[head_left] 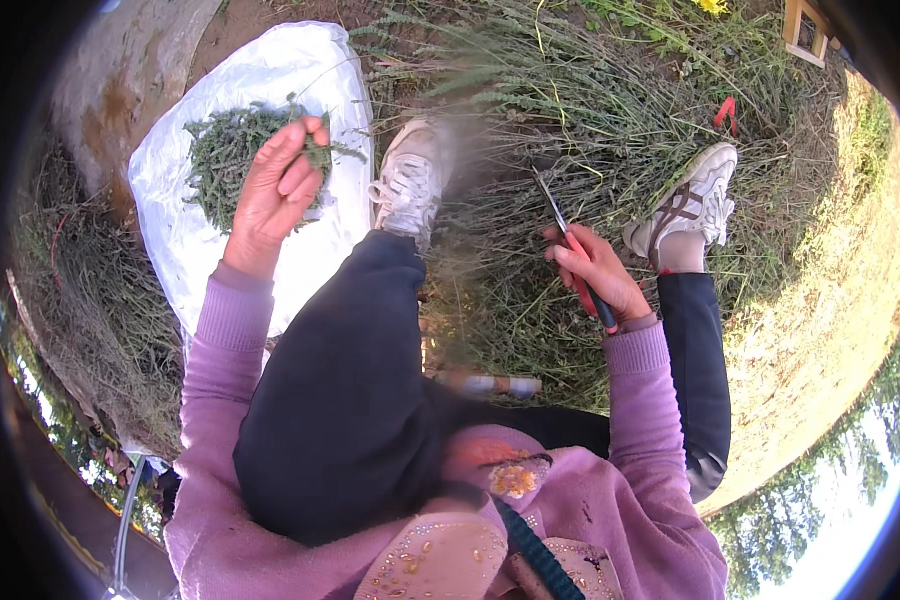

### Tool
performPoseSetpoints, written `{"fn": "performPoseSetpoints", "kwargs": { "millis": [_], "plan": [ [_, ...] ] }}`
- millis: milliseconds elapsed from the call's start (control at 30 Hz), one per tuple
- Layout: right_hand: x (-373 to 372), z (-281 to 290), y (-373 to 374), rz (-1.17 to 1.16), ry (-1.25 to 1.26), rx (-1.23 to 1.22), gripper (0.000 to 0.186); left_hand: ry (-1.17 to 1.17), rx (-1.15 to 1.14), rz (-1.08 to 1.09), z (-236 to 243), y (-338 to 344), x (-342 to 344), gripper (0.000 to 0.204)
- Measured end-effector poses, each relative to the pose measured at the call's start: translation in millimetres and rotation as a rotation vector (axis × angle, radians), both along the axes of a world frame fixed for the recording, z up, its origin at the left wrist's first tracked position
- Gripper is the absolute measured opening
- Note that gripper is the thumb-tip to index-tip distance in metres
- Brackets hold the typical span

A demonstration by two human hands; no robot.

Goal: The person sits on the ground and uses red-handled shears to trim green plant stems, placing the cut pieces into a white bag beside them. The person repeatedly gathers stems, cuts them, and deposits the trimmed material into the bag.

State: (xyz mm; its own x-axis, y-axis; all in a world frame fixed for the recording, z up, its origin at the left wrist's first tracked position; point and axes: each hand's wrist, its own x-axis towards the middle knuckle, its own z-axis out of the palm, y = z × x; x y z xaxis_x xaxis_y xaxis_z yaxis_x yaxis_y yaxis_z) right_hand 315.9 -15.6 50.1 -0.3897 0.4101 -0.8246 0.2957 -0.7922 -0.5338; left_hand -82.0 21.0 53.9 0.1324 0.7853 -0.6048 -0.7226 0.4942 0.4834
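My left hand [278, 185] is raised over a white plastic sheet [320, 60], its fingers closed on a thin green sprig [346, 152]. Beneath it, a pile of short green sprigs [220, 150] lies on the sheet; the hand covers part of that pile. My right hand [602, 270] grips pruning snips [576, 245] with red and black handles. Their narrow metal blades point up and to the left, over long cut stems [510, 210] spread on the ground between my shoes.
My left shoe [408, 175] stands at the sheet's right edge, my right shoe [682, 205] among the stems. A red strip [726, 115] lies beyond it. Near my bent legs is a pale tube-like piece [490, 384]. A wooden-framed object [805, 32] sits far right. More stems [100, 310] lie left.
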Motion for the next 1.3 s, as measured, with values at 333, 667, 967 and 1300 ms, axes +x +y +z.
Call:
{"fn": "performPoseSetpoints", "kwargs": {
  "millis": [333,667,967,1300],
  "plan": [
    [10,42,-5,-0.058,0.161,-0.030,0.056,2.061,0.396,-0.718,9,4,-35,0.022],
    [11,38,22,-0.223,0.202,0.042,0.056,1.798,1.265,-0.891,-51,98,157,0.013],
    [-20,3,23,-0.306,0.187,-0.006,0.045,1.053,0.755,-0.875,-37,36,164,0.018],
    [-5,9,12,-0.395,0.185,0.035,0.038,1.320,0.663,-0.508,-57,66,99,0.017]
  ]
}}
